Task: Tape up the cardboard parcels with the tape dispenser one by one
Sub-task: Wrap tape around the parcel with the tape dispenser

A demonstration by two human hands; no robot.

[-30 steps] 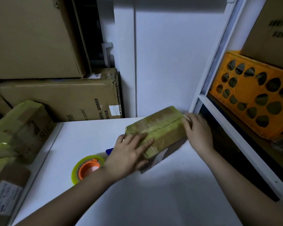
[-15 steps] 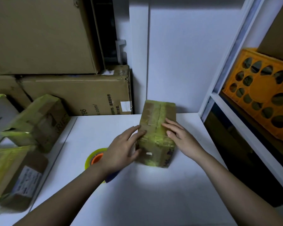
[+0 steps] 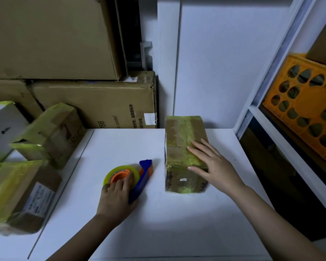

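parcel (image 3: 184, 153) on bench (image 3: 177, 223), already banded in yellow tape, maybe more passes due | right hand (image 3: 213, 166) flat on it, fingers straight | left hand (image 3: 117, 196) fingers curling onto tape dispenser (image 3: 130, 176), grip unclear | taped parcels (image 3: 36, 147) stacked left

I've turned the parcel (image 3: 184, 153) end-on, and my left hand (image 3: 117, 196) has left it for the tape dispenser (image 3: 132, 176), the right hand (image 3: 213, 166) now flat on top.
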